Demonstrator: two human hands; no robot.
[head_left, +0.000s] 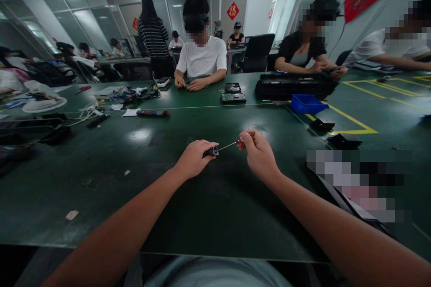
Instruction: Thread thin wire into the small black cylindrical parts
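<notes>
In the head view, the left hand (pixel 194 160) is gripping a dark cylinder (pixel 210 152) between thumb and fingers, its round open end facing the right hand (pixel 258 152). The right hand is pinching a screwdriver (pixel 239 140), whose thin shaft is reaching the cylinder's end. Both hands are working just above the green table (pixel 188 233), near its front edge.

The shaft is meeting the cylinder at a slant, so its tip could slip off the rim and jab the left fingers, which are sitting close by. A loosening pinch could let the smooth cylinder twist or drop, and any small part inside could roll away.

Farther off, a blue bin (pixel 308 104) is standing beside a long black casing (pixel 296 86); its contents are too hidden to tell. The cylinder's inside is also too small to read.
</notes>
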